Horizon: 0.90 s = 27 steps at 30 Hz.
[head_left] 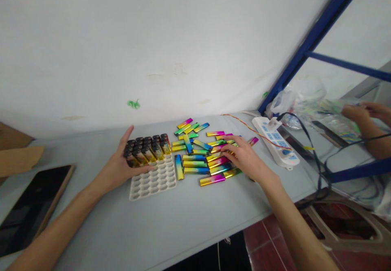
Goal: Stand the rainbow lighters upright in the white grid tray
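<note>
My left hand point(117, 166) is spread at the left end of a white tray point(152, 184) with rows of oval holes. Its thumb lies along the front of several slim cases point(148, 151) standing upright in the back rows, dark at the top and gold below; its other fingers reach behind them. My right hand point(244, 157) rests over the right part of a loose pile of shiny flat cases point(195, 163), coloured in blue, green, gold and magenta fades. Its fingers are apart and touch the pieces; the undersides of the fingertips are hidden.
A white power strip point(276, 143) with a plug and black cables lies right of the pile, a thin red-yellow wire point(244, 124) crossing to it. At left are a dark tablet-like device point(35, 202) and cardboard point(20, 160). Another person's hands point(363, 112) are beyond the blue frame point(308, 43).
</note>
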### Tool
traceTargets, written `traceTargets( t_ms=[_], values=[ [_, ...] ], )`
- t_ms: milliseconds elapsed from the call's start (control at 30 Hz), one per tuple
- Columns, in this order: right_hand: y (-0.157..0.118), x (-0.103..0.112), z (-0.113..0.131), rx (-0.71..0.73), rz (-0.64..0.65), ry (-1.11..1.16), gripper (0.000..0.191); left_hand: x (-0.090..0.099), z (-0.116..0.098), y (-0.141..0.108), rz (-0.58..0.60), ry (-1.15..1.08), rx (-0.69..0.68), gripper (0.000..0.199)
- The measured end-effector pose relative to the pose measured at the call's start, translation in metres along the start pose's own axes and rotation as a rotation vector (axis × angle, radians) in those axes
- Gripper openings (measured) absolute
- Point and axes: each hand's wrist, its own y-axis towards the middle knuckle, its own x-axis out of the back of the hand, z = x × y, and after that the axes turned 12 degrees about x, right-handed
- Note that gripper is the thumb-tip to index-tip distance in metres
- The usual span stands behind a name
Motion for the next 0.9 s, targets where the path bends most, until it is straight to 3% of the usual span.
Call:
traceTargets(
  t_ms=[200,267,367,433,567,600,633,733,800,900],
  values=[
    [0.024,0.007,-0.028,0.059,0.245,0.112,0.015,-0.002,-0.001,-0.002,0.047,-0.054,0.014,0.139],
    [0.029,0.01,-0.03,0.108,0.249,0.158,0.015,-0.001,0.0,-0.003,0.044,-0.059,-0.019,0.143],
    [0.031,0.021,-0.026,0.158,0.17,0.238,0.018,0.005,0.003,-0.001,0.011,-0.125,-0.175,0.14],
    [0.033,0.03,-0.016,0.144,0.096,0.317,0.021,0.011,0.002,-0.001,-0.088,-0.194,-0.301,0.119],
    [0.044,0.035,0.018,0.009,-0.068,0.623,0.027,0.017,-0.019,-0.02,-0.561,-0.31,-0.453,0.045],
    [0.049,0.033,0.028,-0.029,-0.1,0.724,0.029,0.016,-0.027,-0.028,-0.629,-0.293,-0.453,0.027],
    [0.056,0.03,0.039,-0.049,-0.116,0.805,0.031,0.013,-0.037,-0.037,-0.581,-0.235,-0.461,0.016],
    [0.079,0.018,0.07,-0.021,-0.127,0.86,0.032,-0.004,-0.059,-0.06,-0.181,-0.212,-0.387,0.019],
    [0.095,0.01,0.086,0.016,-0.124,0.829,0.033,-0.018,-0.066,-0.067,0.103,-0.294,-0.308,0.024],
    [0.111,0.0,0.1,0.053,-0.087,0.802,0.035,-0.035,-0.063,-0.066,0.326,-0.527,-0.132,0.028]
  ],
)
